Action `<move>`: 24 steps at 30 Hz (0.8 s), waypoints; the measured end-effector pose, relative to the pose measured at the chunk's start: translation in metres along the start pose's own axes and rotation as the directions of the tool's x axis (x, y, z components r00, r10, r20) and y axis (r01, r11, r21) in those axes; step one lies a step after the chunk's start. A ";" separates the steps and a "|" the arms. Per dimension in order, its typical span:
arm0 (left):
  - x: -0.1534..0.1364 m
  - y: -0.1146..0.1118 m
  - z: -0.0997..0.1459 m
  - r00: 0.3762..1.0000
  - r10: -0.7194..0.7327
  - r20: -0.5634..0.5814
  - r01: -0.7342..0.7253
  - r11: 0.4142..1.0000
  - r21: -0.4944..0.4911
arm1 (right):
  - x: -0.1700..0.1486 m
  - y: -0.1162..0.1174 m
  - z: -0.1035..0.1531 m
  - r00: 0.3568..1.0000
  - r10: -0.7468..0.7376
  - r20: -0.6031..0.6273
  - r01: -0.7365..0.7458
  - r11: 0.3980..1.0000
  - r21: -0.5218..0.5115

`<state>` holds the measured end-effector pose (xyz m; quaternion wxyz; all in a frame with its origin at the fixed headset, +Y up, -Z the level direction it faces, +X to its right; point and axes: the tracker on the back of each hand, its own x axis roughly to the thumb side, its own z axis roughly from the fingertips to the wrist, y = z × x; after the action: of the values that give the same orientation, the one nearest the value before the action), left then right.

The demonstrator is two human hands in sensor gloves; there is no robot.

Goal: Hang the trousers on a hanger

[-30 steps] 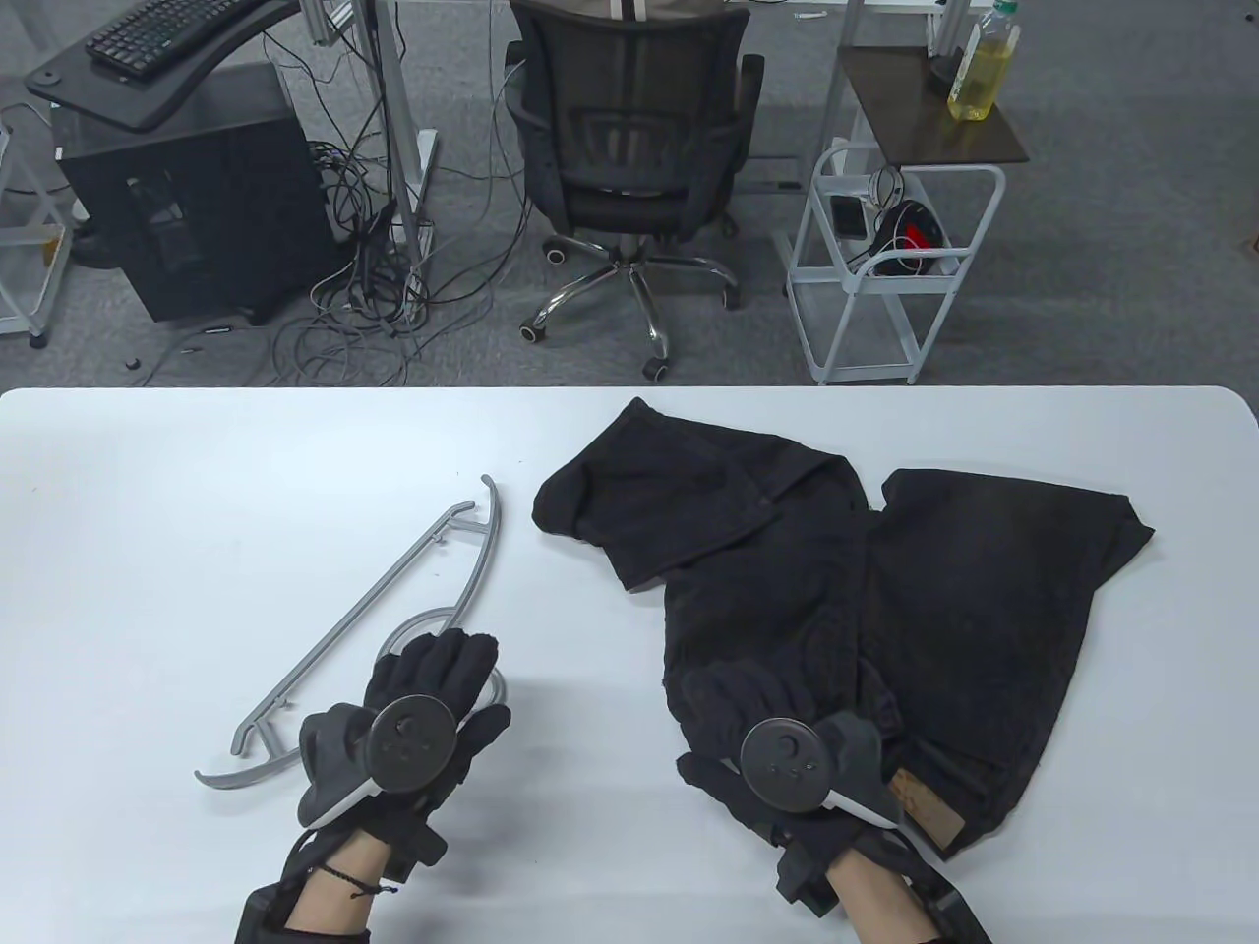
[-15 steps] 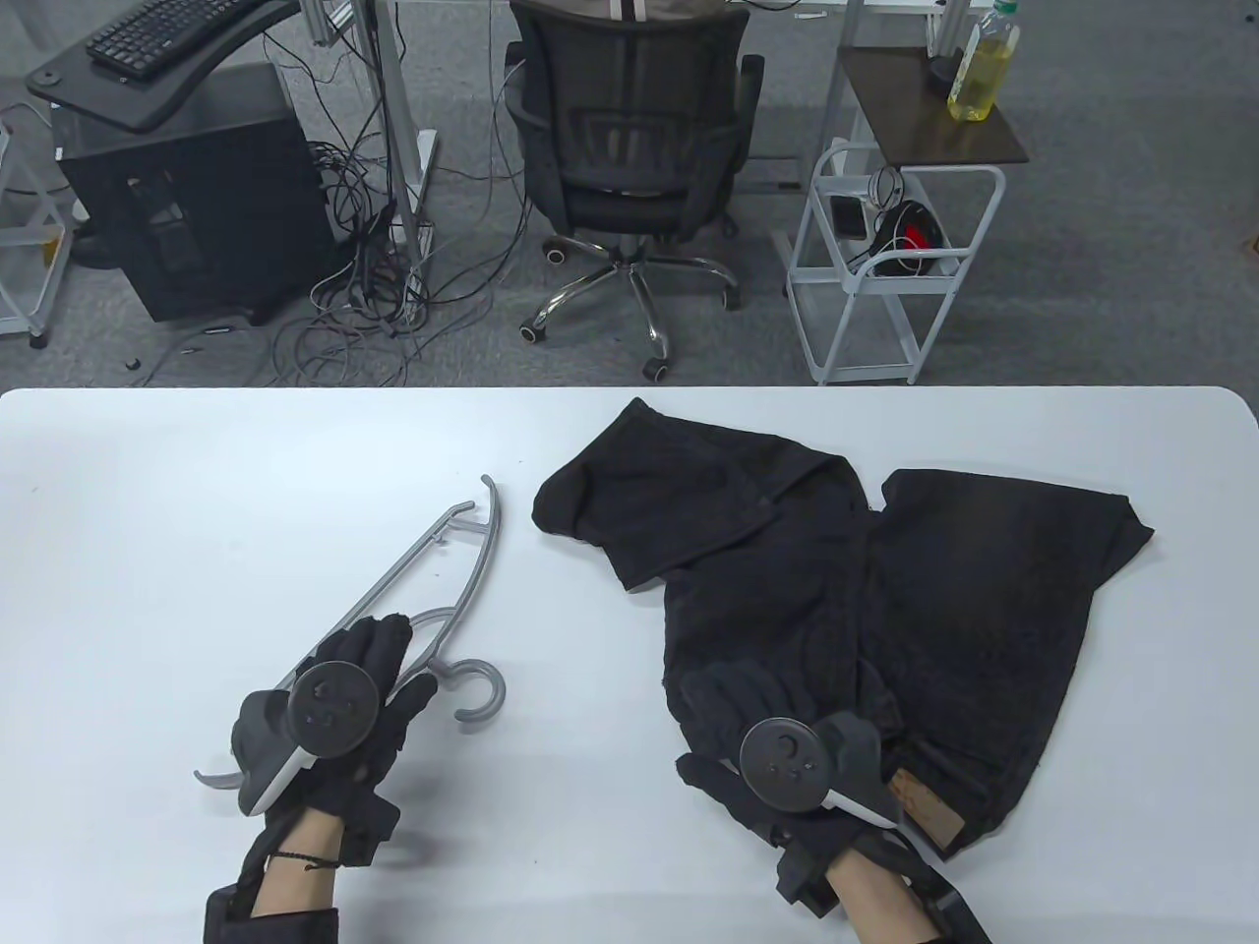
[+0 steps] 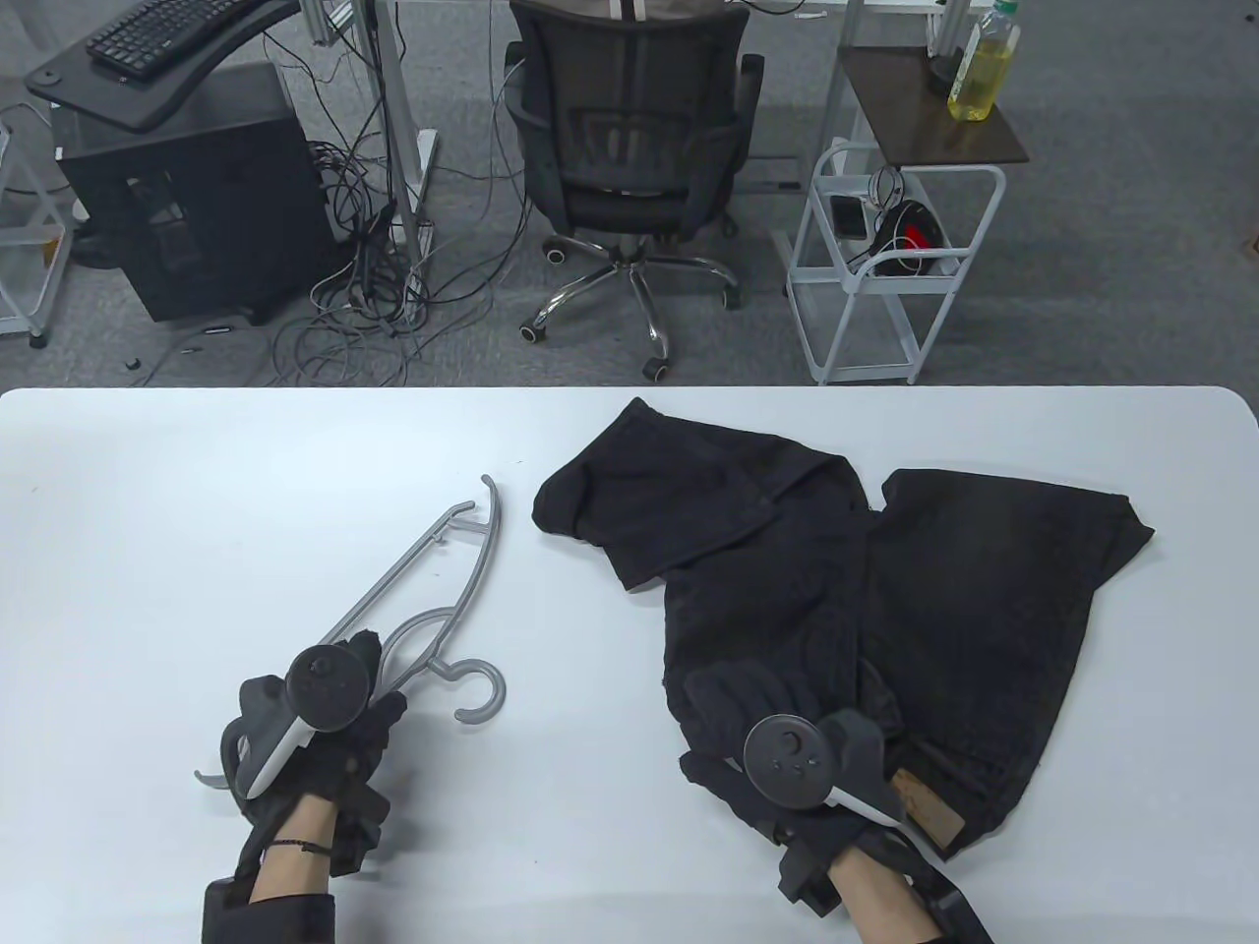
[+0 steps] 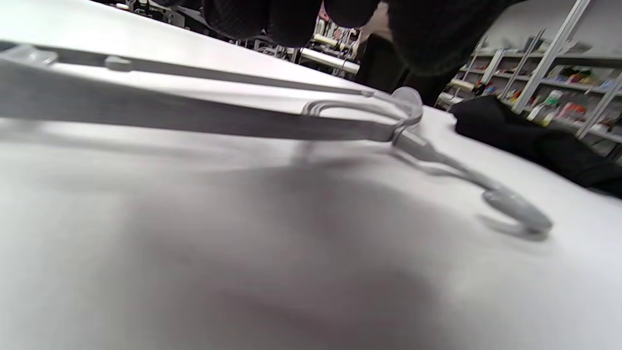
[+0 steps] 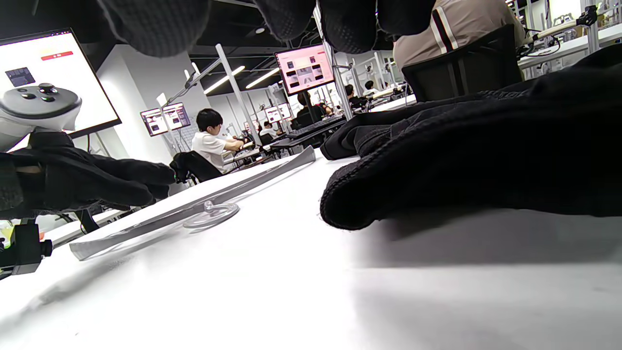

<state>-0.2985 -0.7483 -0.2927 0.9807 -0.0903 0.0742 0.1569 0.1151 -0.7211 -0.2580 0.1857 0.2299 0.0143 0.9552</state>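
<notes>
A grey plastic hanger (image 3: 393, 575) lies flat on the white table (image 3: 148, 511), left of centre, its hook (image 3: 489, 693) pointing toward me. My left hand (image 3: 379, 678) is over the hanger's near arm with its fingers (image 5: 121, 184) stretched out. In the left wrist view the hanger (image 4: 218, 121) lies just under my fingertips (image 4: 291, 19). Black trousers (image 3: 885, 590) lie crumpled at centre right, with a brown label (image 3: 925, 796) at the near end. My right hand (image 3: 718, 688) rests flat on their near left edge. They also show in the right wrist view (image 5: 486, 160).
Beyond the table's far edge stand an office chair (image 3: 629, 147), a white wire cart (image 3: 885, 265) and a side table with a yellow bottle (image 3: 979, 69). Bare tabletop lies between the hanger and the trousers (image 3: 580, 747).
My left hand has moved left and toward me, off the hanger's hook and onto its near arm. The hook now shows. The right hand and the trousers have not moved.
</notes>
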 end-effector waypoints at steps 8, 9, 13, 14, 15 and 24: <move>-0.010 -0.011 -0.009 0.992 -0.040 -0.118 0.029 0.995 -0.095 | -0.001 0.000 0.000 1.000 -0.003 -0.001 0.003 1.000 0.005; -0.011 -0.013 -0.010 0.991 -0.045 -0.125 0.032 0.994 -0.104 | -0.001 0.000 0.000 1.000 -0.003 0.000 0.003 1.000 0.005; -0.011 -0.017 -0.013 0.987 -0.085 -0.135 0.072 0.993 -0.095 | -0.001 -0.001 0.000 1.000 -0.005 0.002 0.005 1.000 -0.003; -0.010 -0.019 -0.014 0.985 -0.106 -0.134 0.094 0.991 -0.093 | -0.002 -0.001 0.000 1.000 -0.006 0.001 0.006 1.000 -0.005; -0.011 -0.021 -0.015 0.984 -0.118 -0.134 0.103 0.988 -0.111 | -0.002 -0.001 0.000 1.000 -0.007 -0.001 0.007 1.000 -0.006; -0.007 -0.022 -0.020 0.979 -0.167 -0.118 0.156 0.983 -0.093 | -0.003 -0.005 0.001 0.999 -0.033 0.004 0.033 0.999 -0.040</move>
<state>-0.3002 -0.7751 -0.3076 0.9790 -0.1463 0.1215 0.0736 0.1204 -0.7177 -0.2587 0.2059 0.2274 -0.0013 0.9518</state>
